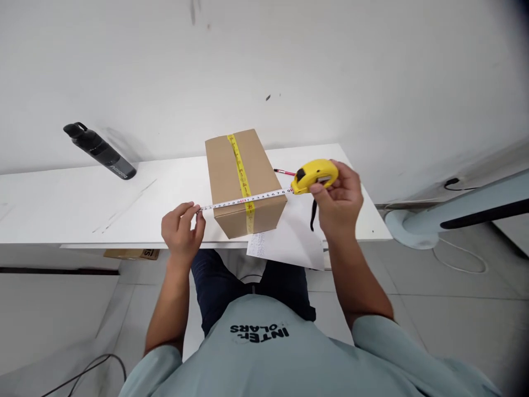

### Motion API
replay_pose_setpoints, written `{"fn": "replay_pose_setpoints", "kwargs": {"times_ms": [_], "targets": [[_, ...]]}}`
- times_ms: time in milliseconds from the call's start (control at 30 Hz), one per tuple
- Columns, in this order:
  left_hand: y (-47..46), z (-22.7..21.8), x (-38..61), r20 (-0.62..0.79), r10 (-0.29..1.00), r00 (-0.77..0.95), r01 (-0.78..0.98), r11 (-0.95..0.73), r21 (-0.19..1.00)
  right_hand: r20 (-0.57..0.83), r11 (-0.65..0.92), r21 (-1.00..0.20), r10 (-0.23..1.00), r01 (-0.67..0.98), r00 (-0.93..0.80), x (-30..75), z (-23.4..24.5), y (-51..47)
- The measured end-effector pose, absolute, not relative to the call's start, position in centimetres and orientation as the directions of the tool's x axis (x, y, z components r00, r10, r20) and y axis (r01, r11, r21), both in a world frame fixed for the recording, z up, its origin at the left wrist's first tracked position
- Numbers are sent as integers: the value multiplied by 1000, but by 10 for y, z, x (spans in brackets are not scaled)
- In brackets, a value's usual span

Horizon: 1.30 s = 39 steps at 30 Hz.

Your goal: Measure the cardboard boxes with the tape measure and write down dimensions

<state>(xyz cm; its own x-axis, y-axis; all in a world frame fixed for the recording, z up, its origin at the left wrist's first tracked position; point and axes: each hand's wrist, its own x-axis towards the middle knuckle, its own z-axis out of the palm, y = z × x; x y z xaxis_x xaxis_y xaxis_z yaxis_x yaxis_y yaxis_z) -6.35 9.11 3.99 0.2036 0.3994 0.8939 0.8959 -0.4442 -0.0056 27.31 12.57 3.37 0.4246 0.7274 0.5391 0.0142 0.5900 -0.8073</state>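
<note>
A brown cardboard box (229,165) with a strip of yellow printed tape (238,162) down its middle stands on the white table. My right hand (339,201) grips the yellow case of a tape measure (316,175) to the right of the box, its black strap dangling below. The white blade runs out leftward across the top of the box near its front edge. Beyond the box's left side, my left hand (184,226) pinches the blade's end between thumb and fingers. A sheet of paper (293,245) lies partly under the box and overhangs the table's front edge.
A dark water bottle (101,151) stands at the back left of the white table (136,207). Behind the tape case lies a red pen (284,172). A pale blue post (467,204) rises beyond the table's right end. Cables (99,361) lie on the floor.
</note>
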Motion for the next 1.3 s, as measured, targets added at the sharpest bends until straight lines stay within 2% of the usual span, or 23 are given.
{"fn": "replay_pose_setpoints", "kwargs": {"times_ms": [133, 233, 367, 500, 600, 800, 1067, 1300], "targets": [[82, 48, -46, 789, 562, 248, 819, -556, 138, 436, 455, -890, 818, 43, 375, 260, 18, 127], [70, 59, -34, 728, 638, 251, 765, -591, 254, 436, 433, -897, 839, 86, 325, 248, 10, 124], [64, 58, -21, 691, 714, 112, 789, -487, 375, 462, 467, -883, 850, 46, 254, 238, 11, 123], [68, 45, -12, 688, 725, -27, 791, -405, 458, 436, 447, -893, 841, 42, 320, 245, 17, 126], [70, 40, -11, 688, 726, -25, 767, -427, 479, 408, 431, -902, 830, 27, 380, 265, 18, 132], [75, 34, -16, 685, 728, -24, 735, -452, 506, 332, 374, -927, 858, -35, 391, 296, 14, 140], [80, 25, -16, 666, 743, -70, 696, -441, 566, 352, 379, -925, 880, -24, 320, 282, 11, 135], [78, 31, -13, 636, 765, -101, 678, -415, 606, 363, 385, -923, 865, 4, 346, 281, 5, 134]]}}
